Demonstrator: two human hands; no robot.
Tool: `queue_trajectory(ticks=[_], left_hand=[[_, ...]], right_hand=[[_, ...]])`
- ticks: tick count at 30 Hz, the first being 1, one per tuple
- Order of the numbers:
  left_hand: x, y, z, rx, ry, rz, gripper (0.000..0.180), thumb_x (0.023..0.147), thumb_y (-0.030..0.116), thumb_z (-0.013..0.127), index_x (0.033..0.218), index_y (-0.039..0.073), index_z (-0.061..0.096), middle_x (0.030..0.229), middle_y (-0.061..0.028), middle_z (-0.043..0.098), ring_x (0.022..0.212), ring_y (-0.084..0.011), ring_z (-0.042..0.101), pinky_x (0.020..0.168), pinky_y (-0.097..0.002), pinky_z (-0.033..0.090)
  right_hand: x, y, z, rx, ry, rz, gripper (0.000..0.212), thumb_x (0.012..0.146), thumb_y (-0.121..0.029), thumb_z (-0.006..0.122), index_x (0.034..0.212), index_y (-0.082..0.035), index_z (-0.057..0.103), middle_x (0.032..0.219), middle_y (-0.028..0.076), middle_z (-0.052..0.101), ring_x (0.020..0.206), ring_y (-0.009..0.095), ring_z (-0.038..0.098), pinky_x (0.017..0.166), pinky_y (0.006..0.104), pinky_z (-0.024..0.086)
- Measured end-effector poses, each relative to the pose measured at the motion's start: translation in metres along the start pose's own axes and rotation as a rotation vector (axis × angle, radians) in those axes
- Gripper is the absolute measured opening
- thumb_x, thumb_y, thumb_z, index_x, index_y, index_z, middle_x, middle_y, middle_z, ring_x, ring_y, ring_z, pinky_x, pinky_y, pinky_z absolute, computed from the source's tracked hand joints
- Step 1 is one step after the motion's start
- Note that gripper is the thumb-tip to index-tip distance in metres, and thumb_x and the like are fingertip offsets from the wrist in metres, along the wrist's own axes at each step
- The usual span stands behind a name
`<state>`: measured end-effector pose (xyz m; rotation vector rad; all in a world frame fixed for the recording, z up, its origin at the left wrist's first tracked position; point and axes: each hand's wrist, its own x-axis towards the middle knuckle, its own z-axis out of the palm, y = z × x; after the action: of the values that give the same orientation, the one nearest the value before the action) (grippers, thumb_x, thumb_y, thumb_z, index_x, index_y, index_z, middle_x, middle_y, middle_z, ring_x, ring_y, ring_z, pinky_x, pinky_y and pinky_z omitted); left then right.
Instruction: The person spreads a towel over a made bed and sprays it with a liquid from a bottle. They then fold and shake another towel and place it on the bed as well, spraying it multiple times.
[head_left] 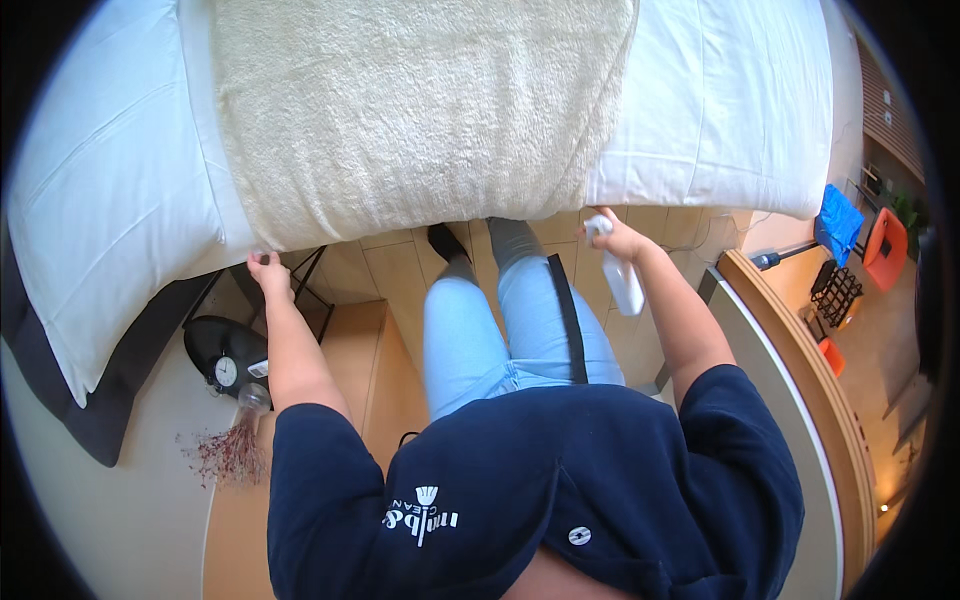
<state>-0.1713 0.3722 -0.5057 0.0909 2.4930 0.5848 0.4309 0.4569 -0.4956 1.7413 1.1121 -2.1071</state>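
Note:
A cream fleece blanket (420,110) lies across a bed made up with white bedding (715,110). At the blanket's near left corner, my left hand (270,275) is closed, its fingertips pinching the edge. My right hand (625,240) is wrapped round a white spray bottle (624,285), which hangs tilted with its base down. The fingers of that hand also reach up to the bedding's near edge, close to the blanket's right corner; whether they grip the cloth there is hidden.
A white pillow (110,180) lies at the left by a dark headboard (80,400). Below it are a black tray with a small clock (226,371) and a vase of dried flowers (228,450). Orange chairs (884,250) and a blue bag (838,225) stand beyond a wooden-edged partition (800,370).

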Motion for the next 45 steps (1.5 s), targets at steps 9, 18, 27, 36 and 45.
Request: queue_trajectory(ticks=[9, 18, 27, 36, 45], left_hand=[[0.04, -0.028, -0.003, 0.183, -0.133, 0.325, 0.039, 0.082, 0.027, 0.061, 0.106, -0.001, 0.049, 0.1, -0.0115, 0.058, 0.093, -0.0221, 0.051, 0.083, -0.0344, 0.038], [0.048, -0.072, -0.075, -0.061, -0.282, 0.484, 0.017, 0.083, 0.02, 0.06, 0.089, 0.005, 0.057, 0.077, 0.0004, 0.056, 0.072, -0.0101, 0.048, 0.069, -0.0238, 0.039], [0.034, -0.112, -0.055, 0.353, 0.078, 0.541, 0.013, 0.076, 0.02, 0.06, 0.083, 0.009, 0.06, 0.082, -0.0117, 0.062, 0.076, -0.0248, 0.058, 0.068, -0.0355, 0.046], [-0.132, -0.041, 0.006, 0.172, -0.049, 0.604, 0.012, 0.078, 0.015, 0.061, 0.085, 0.006, 0.06, 0.078, -0.008, 0.062, 0.072, -0.0196, 0.059, 0.067, -0.0322, 0.047], [-0.362, 0.06, 0.228, 0.023, -0.513, 0.613, 0.014, 0.081, 0.017, 0.058, 0.085, 0.003, 0.06, 0.075, -0.0108, 0.062, 0.069, -0.0186, 0.058, 0.065, -0.0313, 0.046]], right_hand=[[-0.006, 0.007, 0.053, 0.537, 0.079, -0.162, 0.029, 0.067, -0.01, 0.049, 0.092, -0.003, 0.061, 0.067, 0.002, 0.054, 0.061, 0.01, 0.051, 0.057, 0.0236, 0.042], [-0.119, 0.083, 0.023, 0.49, 0.291, -0.253, 0.024, 0.07, -0.01, 0.049, 0.089, -0.002, 0.062, 0.076, 0.003, 0.058, 0.057, 0.01, 0.049, 0.054, 0.027, 0.046], [-0.067, 0.108, 0.023, -0.275, 0.504, -0.027, 0.025, 0.07, -0.024, 0.061, 0.089, -0.008, 0.063, 0.085, 0.009, 0.064, 0.082, 0.019, 0.06, 0.074, 0.0324, 0.046], [-0.157, -0.014, -0.058, 0.453, 0.223, -0.293, 0.036, 0.079, -0.026, 0.057, 0.109, -0.007, 0.052, 0.095, 0.006, 0.06, 0.074, 0.017, 0.056, 0.061, 0.0348, 0.048], [-0.095, -0.157, -0.249, 0.491, 0.053, -0.373, 0.035, 0.082, -0.023, 0.054, 0.112, -0.006, 0.049, 0.098, 0.007, 0.058, 0.055, 0.015, 0.054, 0.05, 0.0287, 0.046]])
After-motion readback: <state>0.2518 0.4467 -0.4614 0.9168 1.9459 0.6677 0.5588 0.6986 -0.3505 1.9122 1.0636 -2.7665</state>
